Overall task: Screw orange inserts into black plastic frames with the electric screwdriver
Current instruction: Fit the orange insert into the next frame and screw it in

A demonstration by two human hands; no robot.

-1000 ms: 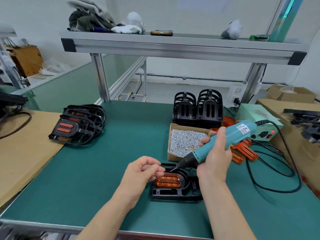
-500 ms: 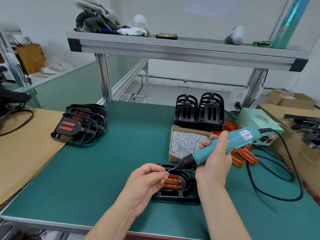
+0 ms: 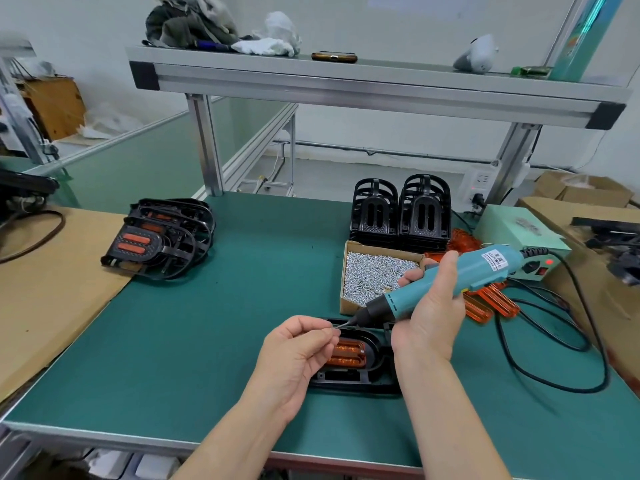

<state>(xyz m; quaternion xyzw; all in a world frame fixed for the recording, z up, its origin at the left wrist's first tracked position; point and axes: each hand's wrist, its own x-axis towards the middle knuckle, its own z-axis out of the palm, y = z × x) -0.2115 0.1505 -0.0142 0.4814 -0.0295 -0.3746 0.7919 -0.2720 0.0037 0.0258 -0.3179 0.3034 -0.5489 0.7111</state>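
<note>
Since my left hand has pinched what seems a screw up to the electric screwdriver my right hand grips, driving follows.

Green bench carries black frame, screw box, two frame stacks, loose orange inserts, power unit, cardboard sheet.
</note>
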